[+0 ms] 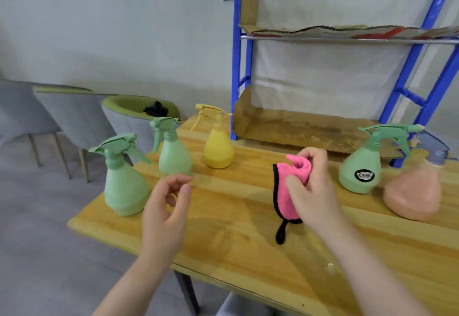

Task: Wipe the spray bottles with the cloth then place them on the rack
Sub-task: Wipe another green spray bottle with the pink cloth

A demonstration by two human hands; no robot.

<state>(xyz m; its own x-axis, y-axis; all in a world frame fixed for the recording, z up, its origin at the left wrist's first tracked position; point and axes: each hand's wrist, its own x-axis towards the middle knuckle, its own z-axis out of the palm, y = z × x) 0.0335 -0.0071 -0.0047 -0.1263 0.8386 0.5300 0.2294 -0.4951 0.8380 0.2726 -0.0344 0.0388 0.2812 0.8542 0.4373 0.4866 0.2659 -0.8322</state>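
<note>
Five spray bottles [218, 146] stand; right hand [310, 189] grips cloth [288, 191], left hand [166, 211] loosely curled.

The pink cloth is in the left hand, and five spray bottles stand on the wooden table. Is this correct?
Not quite: the head view shows the pink cloth in the right hand; the left hand holds nothing. Five spray bottles do stand on the wooden table.

Five spray bottles stand upright in front of the blue rack [238, 72]: left of it, two green ones [124, 184] [173, 154] and a yellow one [218, 146]; below its right end, a labelled green bottle [360, 169] and a peach one [412, 191] with a grey trigger. Between the groups hangs a bunched pink, black-edged cloth [285, 191].
</note>
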